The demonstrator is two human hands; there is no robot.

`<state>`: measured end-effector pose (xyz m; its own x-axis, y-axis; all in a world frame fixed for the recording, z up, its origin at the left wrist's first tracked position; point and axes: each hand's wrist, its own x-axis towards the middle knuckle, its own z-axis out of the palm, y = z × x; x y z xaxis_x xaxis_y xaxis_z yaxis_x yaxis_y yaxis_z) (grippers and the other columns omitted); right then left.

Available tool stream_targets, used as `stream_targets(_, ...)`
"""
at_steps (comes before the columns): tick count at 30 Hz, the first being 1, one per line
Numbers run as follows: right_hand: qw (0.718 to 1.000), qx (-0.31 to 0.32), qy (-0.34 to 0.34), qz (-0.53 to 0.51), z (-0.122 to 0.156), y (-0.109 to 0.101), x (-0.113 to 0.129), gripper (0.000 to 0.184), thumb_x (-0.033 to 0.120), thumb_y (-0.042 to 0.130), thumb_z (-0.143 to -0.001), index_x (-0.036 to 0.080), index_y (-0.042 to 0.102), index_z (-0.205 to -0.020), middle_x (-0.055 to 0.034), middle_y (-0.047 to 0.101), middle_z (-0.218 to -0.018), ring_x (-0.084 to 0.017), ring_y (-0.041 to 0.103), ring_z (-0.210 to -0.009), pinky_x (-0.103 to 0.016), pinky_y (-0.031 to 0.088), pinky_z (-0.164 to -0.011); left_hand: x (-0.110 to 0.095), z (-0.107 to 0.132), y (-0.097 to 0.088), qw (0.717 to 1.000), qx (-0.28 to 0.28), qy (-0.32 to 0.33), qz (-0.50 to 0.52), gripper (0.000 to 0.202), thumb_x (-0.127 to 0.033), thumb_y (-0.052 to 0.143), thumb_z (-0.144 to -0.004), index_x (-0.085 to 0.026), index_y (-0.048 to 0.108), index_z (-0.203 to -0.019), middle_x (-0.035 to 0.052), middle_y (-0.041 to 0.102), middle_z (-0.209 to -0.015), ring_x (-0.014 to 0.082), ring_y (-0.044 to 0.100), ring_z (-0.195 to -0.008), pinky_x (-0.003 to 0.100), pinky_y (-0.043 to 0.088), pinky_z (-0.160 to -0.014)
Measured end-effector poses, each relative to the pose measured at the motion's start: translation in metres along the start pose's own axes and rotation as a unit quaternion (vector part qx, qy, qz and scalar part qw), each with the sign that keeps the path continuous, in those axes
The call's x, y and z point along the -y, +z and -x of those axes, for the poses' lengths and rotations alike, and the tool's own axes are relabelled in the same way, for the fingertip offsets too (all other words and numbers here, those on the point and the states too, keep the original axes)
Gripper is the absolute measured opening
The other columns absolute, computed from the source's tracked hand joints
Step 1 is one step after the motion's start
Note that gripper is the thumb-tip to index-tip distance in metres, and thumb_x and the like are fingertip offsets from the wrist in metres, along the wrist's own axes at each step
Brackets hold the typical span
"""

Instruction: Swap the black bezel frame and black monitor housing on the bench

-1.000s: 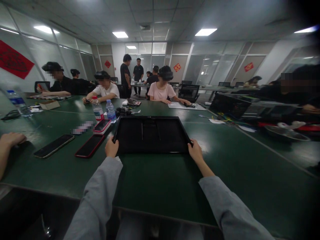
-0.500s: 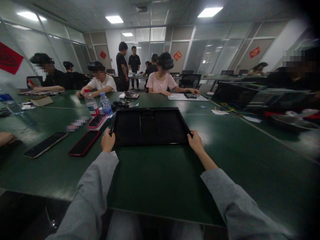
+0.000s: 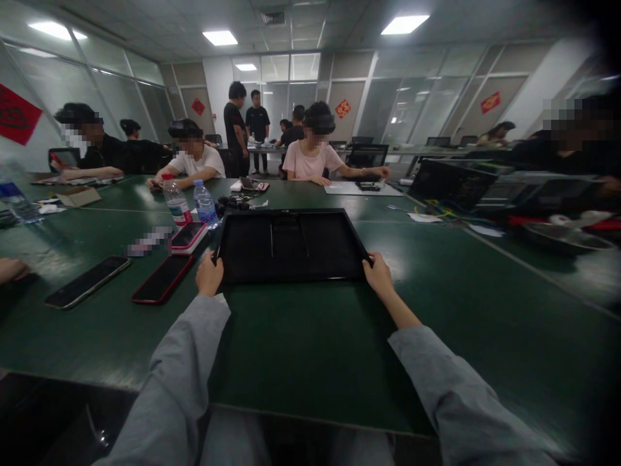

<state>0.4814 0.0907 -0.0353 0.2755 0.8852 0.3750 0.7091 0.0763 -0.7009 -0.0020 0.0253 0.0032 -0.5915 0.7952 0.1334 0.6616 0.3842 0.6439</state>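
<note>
A black monitor [image 3: 242, 249] with a raised rim is in front of me, its dark face toward me and a faint mark on its far edge. My left hand [image 3: 209, 275] is closed on its left side, thumb over the rim. On the right side, my right hand [image 3: 379, 274] grips the rim the same way. Two thin pale lines run down the middle of the dark face; I cannot tell whether they are reflections. Whether the monitor's underside touches the green table [image 3: 310, 362] is hidden.
Left of the monitor lie a red-edged phone [image 3: 162, 279], a pink-edged phone [image 3: 189, 235] on a white box and a dark phone [image 3: 88, 282]. Two bottles [image 3: 206, 206] and black cables stand behind them. Across sits a person [image 3: 313, 158] at a white board; a computer case [image 3: 453, 186] is right.
The monitor and both my hands stay nearly still; the view has shifted very slightly. The person across has lifted a hand off the dark part on the white board.
</note>
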Motion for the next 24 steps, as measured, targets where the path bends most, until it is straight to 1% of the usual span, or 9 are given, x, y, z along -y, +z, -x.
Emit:
stream_targets(8,1.000,-0.009,0.008,-0.013,-0.0007,0.0012,-0.0012,0.040,0.029,0.050,-0.084,0.015,0.059,-0.121,-0.0152,0.068,-0.110,-0.028,0.062,-0.102,-0.046,0.048,-0.095,-0.0018,0.0020,-0.0019,1.000,0.001,-0.002,0.000,0.047,-0.037,0.047,-0.095,-0.022,0.053,-0.139,0.0167,0.066,-0.127,0.0351,0.061,-0.120,0.051,0.047,-0.101)
stream_targets(12,1.000,-0.003,0.009,0.000,0.0001,0.0003,-0.0002,0.041,0.029,0.049,-0.087,0.014,0.058,-0.123,-0.0167,0.067,-0.113,-0.028,0.063,-0.103,-0.045,0.048,-0.094,-0.0019,0.0020,-0.0014,1.000,0.000,-0.002,-0.002,0.046,-0.037,0.047,-0.095,-0.022,0.054,-0.139,0.0169,0.067,-0.127,0.0347,0.062,-0.119,0.050,0.047,-0.101)
stream_targets(17,1.000,-0.005,-0.010,0.005,0.0000,0.0008,-0.0011,0.041,0.028,0.048,-0.087,0.013,0.057,-0.124,-0.0182,0.066,-0.117,-0.029,0.062,-0.109,-0.045,0.047,-0.097,0.0001,0.0012,0.0001,1.000,-0.005,0.004,-0.009,0.046,-0.037,0.048,-0.095,-0.023,0.053,-0.139,0.0162,0.067,-0.127,0.0343,0.062,-0.119,0.050,0.048,-0.100)
stream_targets(24,1.000,-0.007,-0.007,0.003,-0.0005,0.0015,-0.0016,0.040,0.027,0.048,-0.086,0.013,0.057,-0.123,-0.0177,0.066,-0.116,-0.029,0.063,-0.106,-0.044,0.048,-0.095,0.0002,0.0007,0.0005,1.000,-0.004,0.002,-0.009,0.046,-0.036,0.048,-0.095,-0.022,0.053,-0.138,0.0167,0.067,-0.127,0.0352,0.063,-0.117,0.050,0.048,-0.099)
